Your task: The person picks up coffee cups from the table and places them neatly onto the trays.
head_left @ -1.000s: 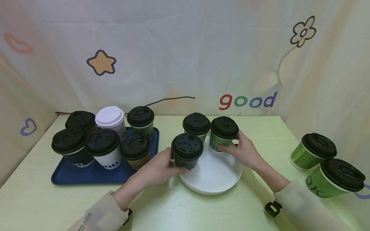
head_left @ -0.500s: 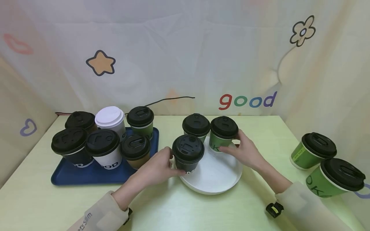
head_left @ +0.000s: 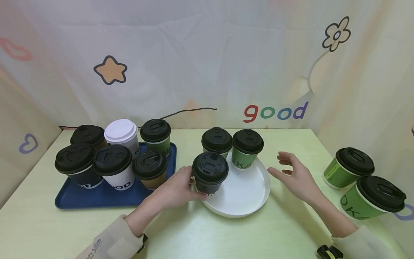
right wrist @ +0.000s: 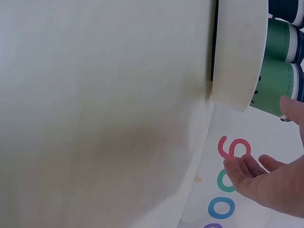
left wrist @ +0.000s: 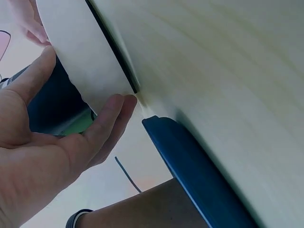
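My left hand (head_left: 177,189) holds a dark grey paper coffee cup (head_left: 210,172) with a black lid at the left side of the round white plate (head_left: 245,205). In the left wrist view its thumb and fingers (left wrist: 107,123) lie on either side of the dark cup (left wrist: 52,107). Two green coffee cups with black lids stand at the back of the plate, the left one (head_left: 217,140) and the right one (head_left: 246,151). My right hand (head_left: 299,180) hovers to the right of the plate, fingers apart, holding nothing. In the right wrist view it is beside the nearer green cup (right wrist: 275,88).
On the left, a blue tray (head_left: 106,199) carries several lidded cups, one with a white lid (head_left: 121,131). Two more green cups stand at the table's right edge, a rear one (head_left: 346,169) and a front one (head_left: 368,199). A printed curtain (head_left: 194,64) hangs behind the table.
My right hand has let go of the right green cup and drawn back to the right. My left hand stays on the dark cup, which has shifted slightly toward the plate's middle.
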